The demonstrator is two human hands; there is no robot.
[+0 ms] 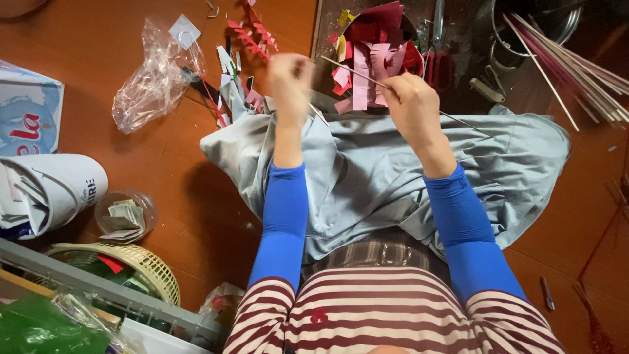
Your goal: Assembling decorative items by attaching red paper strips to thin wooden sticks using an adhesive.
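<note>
While both hands work above the grey cloth [393, 164] on the lap, right hand [411, 105] pinches thin metal wire [359, 73] steady; left hand [289, 78] is fisted, contents hidden, likely tensioning. Pink paper strips [367, 69] lie just beyond.

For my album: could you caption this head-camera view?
Seated person's right hand holds a thin stick; left hand is raised beside it, above pink paper strips.

Pretty even indoor light, soft shadows under the arms, left hand [289, 75] motion-blurred, some wide-angle stretch at the edges, upper right darker.
</note>
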